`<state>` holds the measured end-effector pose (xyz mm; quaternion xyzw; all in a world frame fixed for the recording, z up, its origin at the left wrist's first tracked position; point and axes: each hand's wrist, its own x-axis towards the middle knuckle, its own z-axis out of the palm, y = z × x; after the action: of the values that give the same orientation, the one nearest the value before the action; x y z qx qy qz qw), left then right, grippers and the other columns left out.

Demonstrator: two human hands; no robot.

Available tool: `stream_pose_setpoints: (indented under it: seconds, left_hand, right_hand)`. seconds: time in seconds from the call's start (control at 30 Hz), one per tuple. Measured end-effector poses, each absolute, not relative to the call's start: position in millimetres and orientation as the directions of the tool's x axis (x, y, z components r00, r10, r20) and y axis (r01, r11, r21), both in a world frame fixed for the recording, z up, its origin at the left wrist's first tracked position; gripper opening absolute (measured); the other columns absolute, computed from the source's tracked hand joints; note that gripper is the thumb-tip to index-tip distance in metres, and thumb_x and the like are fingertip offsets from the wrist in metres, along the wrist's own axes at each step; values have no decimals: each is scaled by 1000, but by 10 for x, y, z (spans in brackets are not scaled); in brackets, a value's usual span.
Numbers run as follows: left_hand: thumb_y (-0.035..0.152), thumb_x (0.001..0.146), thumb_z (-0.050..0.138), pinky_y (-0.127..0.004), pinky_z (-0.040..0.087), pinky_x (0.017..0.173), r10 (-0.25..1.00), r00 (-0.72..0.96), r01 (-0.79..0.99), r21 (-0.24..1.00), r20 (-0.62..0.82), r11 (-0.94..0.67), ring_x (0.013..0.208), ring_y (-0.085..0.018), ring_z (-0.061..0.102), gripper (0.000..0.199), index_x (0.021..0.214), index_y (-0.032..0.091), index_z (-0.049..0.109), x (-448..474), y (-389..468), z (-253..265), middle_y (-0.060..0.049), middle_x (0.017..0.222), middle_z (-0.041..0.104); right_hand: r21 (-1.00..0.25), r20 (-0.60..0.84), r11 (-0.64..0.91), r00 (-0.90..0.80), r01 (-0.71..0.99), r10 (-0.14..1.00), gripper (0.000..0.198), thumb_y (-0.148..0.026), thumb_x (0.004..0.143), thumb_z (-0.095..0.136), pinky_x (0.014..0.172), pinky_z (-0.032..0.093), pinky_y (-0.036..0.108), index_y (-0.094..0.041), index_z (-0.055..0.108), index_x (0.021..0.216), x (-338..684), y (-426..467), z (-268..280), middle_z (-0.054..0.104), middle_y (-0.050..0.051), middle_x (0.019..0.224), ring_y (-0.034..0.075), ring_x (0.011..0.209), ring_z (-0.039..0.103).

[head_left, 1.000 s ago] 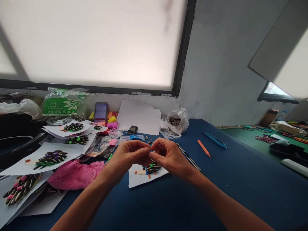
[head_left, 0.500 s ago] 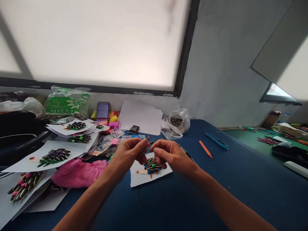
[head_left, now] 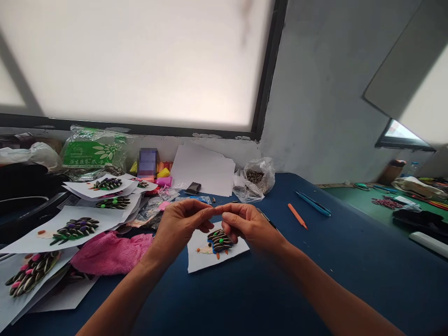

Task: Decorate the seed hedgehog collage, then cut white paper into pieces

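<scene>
My left hand [head_left: 182, 223] and my right hand [head_left: 248, 227] meet fingertip to fingertip above the blue table, each closed in a pinch. Whatever lies between the fingertips is too small or hidden to make out. Below them is a white paper card [head_left: 199, 266] bearing a hedgehog figure [head_left: 220, 241] of striped sunflower seeds. It has green dots, a blue edge, a pale snout and small orange feet. My right fingers cover part of its upper right side.
Finished seed pictures [head_left: 77, 228] pile up at left beside a pink fluffy cloth [head_left: 108, 254]. Behind are white sheets [head_left: 203, 168] and a plastic bag of seeds [head_left: 257, 177]. An orange marker [head_left: 297, 216] and a blue pen-like tool [head_left: 312, 204] lie at right.
My fingertips, slightly apart before with a small reddish bit at the left ones, have come together. The view has shifted slightly; the card stays on the table.
</scene>
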<state>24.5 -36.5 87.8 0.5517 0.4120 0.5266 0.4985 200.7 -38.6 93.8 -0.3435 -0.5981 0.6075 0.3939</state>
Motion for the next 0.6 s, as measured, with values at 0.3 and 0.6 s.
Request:
stream_pose_setpoints:
  seconds: [0.3,0.6]
  left_hand:
    - [41,69,79,-22,50,49,987,147,-151,987,70,-48,52,-13,65,32,85,14,69,184,-333,848,-4,75,74]
    - [46,69,78,-22,51,51,933,360,-156,986,-1,62,54,-13,66,43,99,16,67,259,-381,837,-4,79,73]
  right_hand:
    - [-983,106,43,-353,-181,930,20,-17,79,67,71,57,26,-14,59,97,2019,-359,927,70,4,88,13,74,69]
    - [-971,233,209,-266,-114,935,28,-31,78,73,31,41,15,-15,65,99,1954,-405,857,74,6,94,2,35,51]
